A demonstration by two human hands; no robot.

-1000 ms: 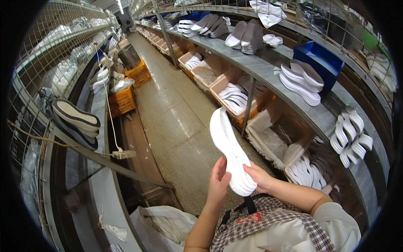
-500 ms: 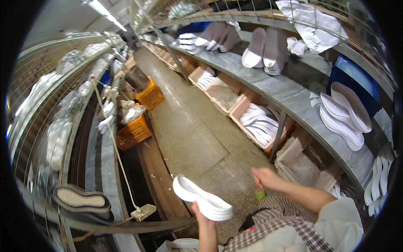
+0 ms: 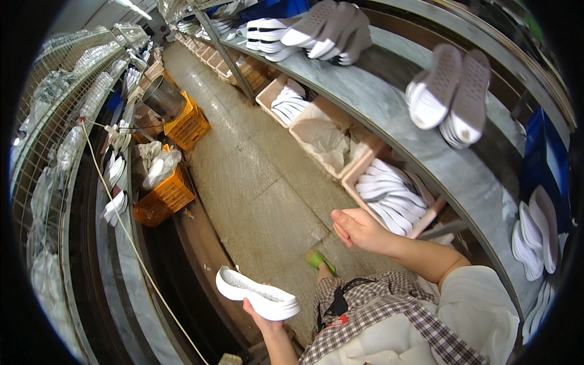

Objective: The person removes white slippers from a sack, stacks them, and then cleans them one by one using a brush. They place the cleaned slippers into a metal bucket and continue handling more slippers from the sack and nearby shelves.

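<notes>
My left hand (image 3: pixel 265 319) grips a white shoe sole (image 3: pixel 258 296) low in the middle of the view, thumb against its near side and the hollow upper face turned up. The sole's edge looks layered; whether it is one sole or several nested cannot be told. My right hand (image 3: pixel 360 230) is held in the air over the aisle, fingers curled in and thumb pressed along them, with nothing showing in it. Closest beyond it stands a pink bin of white soles (image 3: pixel 389 193), which it does not appear to touch.
On the right, a long grey shelf (image 3: pixel 389 115) carries stacked soles (image 3: pixel 453 91) and a blue bin (image 3: pixel 541 164). Several lined bins (image 3: pixel 328 137) stand beneath it. Orange crates (image 3: pixel 165 198) and wire racks with plastic-wrapped goods (image 3: pixel 55 152) line the left. A cord (image 3: pixel 125 228) hangs there.
I have moved forward along the aisle, so shelves and crates have shifted in view. My left hand still holds the sole; my right hand stays curled, now nearer the bin of soles.
</notes>
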